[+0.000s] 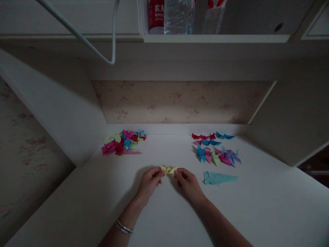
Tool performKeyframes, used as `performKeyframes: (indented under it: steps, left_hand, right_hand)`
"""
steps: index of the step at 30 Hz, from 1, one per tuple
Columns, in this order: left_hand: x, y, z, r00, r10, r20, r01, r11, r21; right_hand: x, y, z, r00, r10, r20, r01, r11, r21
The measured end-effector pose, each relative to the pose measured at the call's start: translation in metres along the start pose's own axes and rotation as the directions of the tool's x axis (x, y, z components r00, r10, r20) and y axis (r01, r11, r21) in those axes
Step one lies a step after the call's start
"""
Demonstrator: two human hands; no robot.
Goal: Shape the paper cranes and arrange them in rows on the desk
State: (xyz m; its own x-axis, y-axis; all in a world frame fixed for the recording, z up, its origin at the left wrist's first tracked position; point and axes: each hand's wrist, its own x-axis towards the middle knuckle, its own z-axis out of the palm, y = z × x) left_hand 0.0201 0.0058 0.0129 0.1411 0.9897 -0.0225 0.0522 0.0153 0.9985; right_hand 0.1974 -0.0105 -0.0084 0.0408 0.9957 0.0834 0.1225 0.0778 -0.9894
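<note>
Between my two hands is a small yellow origami boat [169,170], held just above the white tabletop [167,212]. My left hand [151,180] pinches its left end between thumb and fingers. At the other end, my right hand [187,181] pinches it the same way. To the right of my right hand lies a flat, pointed piece of folded teal paper [221,178].
A heap of colourful folded papers [123,142] lies at the back left. Rows of small origami boats [210,141] and spiky folded shapes [218,156] are at the back right. Overhead, a white cable [84,39] hangs below a shelf [216,38] with bottles [176,17].
</note>
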Motion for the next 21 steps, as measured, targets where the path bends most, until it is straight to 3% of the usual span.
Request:
performKeyframes:
  steps: [21]
  left_hand:
    - [-0.0007, 0.0005, -0.0002, 1.000, -0.005, 0.004, 0.005, 1.000, -0.012]
  right_hand:
    - [-0.0012, -0.0018, 0.0000, 1.000, 0.019, 0.003, -0.019, 1.000, -0.006]
